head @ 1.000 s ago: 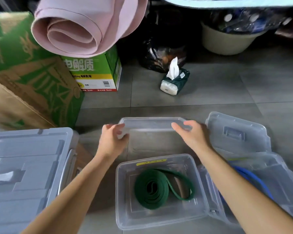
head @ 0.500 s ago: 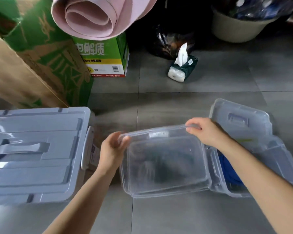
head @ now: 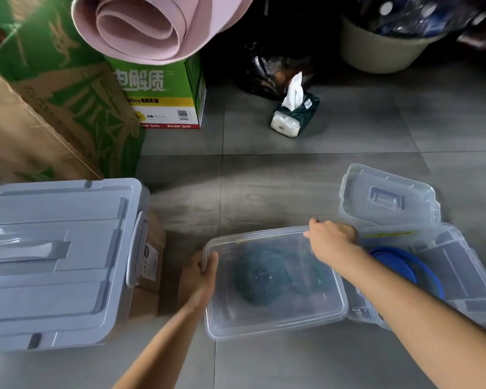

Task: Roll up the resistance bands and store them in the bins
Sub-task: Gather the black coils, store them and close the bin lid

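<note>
- Left hand [head: 198, 279] grips the lid's [head: 275, 307] left edge, thumb on top, fingers hidden beneath
- Right hand [head: 331, 240] holds the lid's far right corner, fingers curled over the rim
- The lid lies over the clear bin [head: 278, 329] on the floor, with the rolled green band [head: 260, 279] showing blurred through it
- The blue band [head: 399, 261] lies coiled in the open bin [head: 463, 279] just to the right, with the far lid [head: 385, 197] behind it

Large white characters "电解质" printed on green rectangular cardboard box [head: 157, 88]; "00mg 电解质" read on its yellow stripe, barcode beneath. Label on brown cardboard carton [head: 149, 262] too small to be read.
</note>
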{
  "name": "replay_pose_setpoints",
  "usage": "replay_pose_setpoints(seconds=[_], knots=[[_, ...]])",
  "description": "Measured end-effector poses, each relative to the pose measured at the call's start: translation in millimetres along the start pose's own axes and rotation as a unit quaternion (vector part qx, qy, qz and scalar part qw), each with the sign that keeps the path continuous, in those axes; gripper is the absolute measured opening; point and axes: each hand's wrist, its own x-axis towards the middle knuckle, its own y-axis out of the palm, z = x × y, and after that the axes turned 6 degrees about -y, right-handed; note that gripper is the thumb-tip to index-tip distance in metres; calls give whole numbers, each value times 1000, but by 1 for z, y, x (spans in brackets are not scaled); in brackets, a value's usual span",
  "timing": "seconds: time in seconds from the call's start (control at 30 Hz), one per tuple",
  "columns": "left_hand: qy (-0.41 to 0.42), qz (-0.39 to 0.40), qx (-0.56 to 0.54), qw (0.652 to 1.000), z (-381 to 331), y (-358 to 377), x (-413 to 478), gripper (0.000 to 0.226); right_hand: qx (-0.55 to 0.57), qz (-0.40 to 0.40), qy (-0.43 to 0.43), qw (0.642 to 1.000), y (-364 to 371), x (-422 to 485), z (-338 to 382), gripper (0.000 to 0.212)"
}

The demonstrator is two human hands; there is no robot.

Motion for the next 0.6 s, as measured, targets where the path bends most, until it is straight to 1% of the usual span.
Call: replay_pose_setpoints(seconds=[0.03, 0.07, 0.1, 0.17, 0.23, 0.27, 0.37, 0.43, 0.5, 0.6], knots=[[10, 1, -34, 999, 8, 1, -5, 21, 29, 8, 10, 1000, 2, 0, 0, 32], [18, -3, -51, 999, 14, 0, -8, 28, 68, 12, 18, 997, 5, 1, 0, 30], [21, -9, -44, 999, 20, -1, -8, 34, 108, 10, 23, 994, 7, 0, 0, 26], [11, -15, -1, 1000, 22, -5, -1, 37, 167, -6, 20, 986, 14, -1, 0, 18], [29, -27, 8, 999, 20, -9, 6, 33, 193, -28, 8, 981, 22, -4, 2, 20], [46, -47, 13, 998, 19, -12, 8, 31, 203, -40, 1, 978, 25, -7, 4, 23], [84, -98, 48, 990, 23, -19, 19, 37, 238, -80, -1, 968, 35, -8, 9, 29], [90, -102, 75, 988, 27, -21, 26, 38, 284, -111, 17, 952, 44, -7, 7, 34], [86, -99, 79, 988, 24, -21, 26, 35, 334, -137, 30, 932, 53, -6, 4, 36], [92, -115, 109, 983, 18, -19, 21, 32, 418, -148, 44, 895, 59, -8, 8, 37]])
